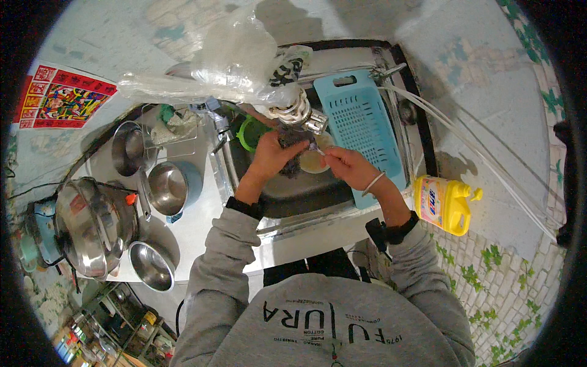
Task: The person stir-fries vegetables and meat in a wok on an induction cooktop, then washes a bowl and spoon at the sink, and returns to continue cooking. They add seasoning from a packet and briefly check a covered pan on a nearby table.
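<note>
My left hand (269, 158) is over the sink (293, 195), its thumb stretched towards my right hand. It grips a dark purplish bundle (293, 137), partly hidden by the hand and the chrome tap (300, 114); I cannot tell what it is. Opposite, my right hand (351, 167) pinches a small, thin pale piece (320, 150) between thumb and forefinger, right at the bundle's edge. Beneath the hands lies a pale yellowish round thing (314, 163), perhaps a bowl. A bright green plastic container (247, 133) stands in the sink left of my left hand.
A blue perforated draining board (362, 124) lies across the sink's right side. Clear plastic bags (234, 55) hang behind the tap. On the left counter are a metal saucepan (169, 188), a steel bowl (151, 266) and a large lidded pot (87, 229). A yellow detergent jug (442, 204) is at right.
</note>
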Demonstrator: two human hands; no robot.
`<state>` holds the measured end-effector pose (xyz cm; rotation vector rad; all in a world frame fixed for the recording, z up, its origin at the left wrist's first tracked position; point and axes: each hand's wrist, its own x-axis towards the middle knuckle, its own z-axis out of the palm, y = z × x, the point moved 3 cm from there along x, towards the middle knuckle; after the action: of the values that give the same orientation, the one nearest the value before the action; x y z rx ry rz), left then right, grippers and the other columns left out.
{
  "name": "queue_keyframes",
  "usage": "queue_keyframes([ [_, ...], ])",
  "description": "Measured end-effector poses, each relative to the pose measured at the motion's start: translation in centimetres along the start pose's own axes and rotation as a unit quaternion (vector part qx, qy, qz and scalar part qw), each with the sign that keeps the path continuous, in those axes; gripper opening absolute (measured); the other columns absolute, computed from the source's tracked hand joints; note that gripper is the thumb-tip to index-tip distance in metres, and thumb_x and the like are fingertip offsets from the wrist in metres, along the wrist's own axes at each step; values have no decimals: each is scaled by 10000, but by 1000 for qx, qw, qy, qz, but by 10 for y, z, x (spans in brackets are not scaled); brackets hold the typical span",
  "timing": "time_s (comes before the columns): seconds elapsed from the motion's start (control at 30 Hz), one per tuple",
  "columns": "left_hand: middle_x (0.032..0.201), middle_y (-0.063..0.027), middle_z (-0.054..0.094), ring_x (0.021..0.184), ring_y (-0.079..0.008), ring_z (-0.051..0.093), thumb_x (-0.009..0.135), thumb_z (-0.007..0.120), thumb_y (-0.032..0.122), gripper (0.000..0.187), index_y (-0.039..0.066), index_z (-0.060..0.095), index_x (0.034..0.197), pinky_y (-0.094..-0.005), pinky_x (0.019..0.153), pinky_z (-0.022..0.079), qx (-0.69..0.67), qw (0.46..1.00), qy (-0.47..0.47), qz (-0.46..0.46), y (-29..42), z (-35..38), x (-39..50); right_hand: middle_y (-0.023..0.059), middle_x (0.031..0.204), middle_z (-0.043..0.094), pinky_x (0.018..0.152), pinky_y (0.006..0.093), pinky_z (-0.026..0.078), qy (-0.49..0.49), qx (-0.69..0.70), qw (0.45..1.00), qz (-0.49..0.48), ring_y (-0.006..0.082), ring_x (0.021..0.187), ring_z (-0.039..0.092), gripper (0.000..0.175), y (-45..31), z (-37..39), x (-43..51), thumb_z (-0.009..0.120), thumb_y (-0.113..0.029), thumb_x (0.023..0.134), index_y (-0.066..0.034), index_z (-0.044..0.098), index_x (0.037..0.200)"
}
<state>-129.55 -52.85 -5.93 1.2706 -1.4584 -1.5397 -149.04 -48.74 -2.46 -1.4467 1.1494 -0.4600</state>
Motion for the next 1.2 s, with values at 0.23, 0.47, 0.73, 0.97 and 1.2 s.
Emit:
queue_keyframes([
  [0.23, 872, -38, 657, 743, -146, 615, 802, 695, 162, 247, 17, 631, 991, -290, 673, 497, -386, 904, 114, -146, 7, 46, -14, -31, 680, 440, 517, 201, 342, 43, 145, 988, 36, 44, 587, 389, 153, 0, 10, 2, 450, -172, 972, -59, 551, 961],
  [0.47, 838, -70, 658, 721, -116, 607, 784, 707, 150, 269, -25, 617, 969, -282, 639, 489, 24, 999, 27, 19, 10, -1, 2, -22, 681, 461, 530, 208, 363, 1, 23, 1000, 7, 55, 582, 407, 173, 20, 8, -5, 447, -192, 974, -64, 551, 924],
  [0.73, 876, -59, 655, 780, -173, 609, 806, 676, 139, 214, 11, 636, 972, -314, 707, 506, -394, 881, 163, -203, -6, 53, -18, 6, 786, 543, 555, 251, 411, 81, 80, 993, -22, 102, 642, 471, 241, 13, 20, 2, 464, -225, 960, -64, 552, 1115],
  [0.97, 974, -86, 656, 854, -218, 606, 767, 703, 146, 332, 27, 604, 1061, -354, 764, 493, -306, 918, 235, -89, -20, 39, 1, 16, 878, 543, 567, 230, 442, 98, 230, 951, 180, 95, 748, 517, 324, 54, 26, -8, 448, -375, 970, -82, 504, 1097],
  [1.2, 959, -132, 653, 856, -227, 612, 790, 664, 78, 346, 8, 582, 1119, -371, 768, 496, -224, 949, 214, -61, -30, 49, 2, 164, 1170, 559, 872, 421, 455, 104, -246, 962, 59, 335, 1031, 553, 317, 86, 29, 11, 458, -143, 941, -10, 478, 1227],
])
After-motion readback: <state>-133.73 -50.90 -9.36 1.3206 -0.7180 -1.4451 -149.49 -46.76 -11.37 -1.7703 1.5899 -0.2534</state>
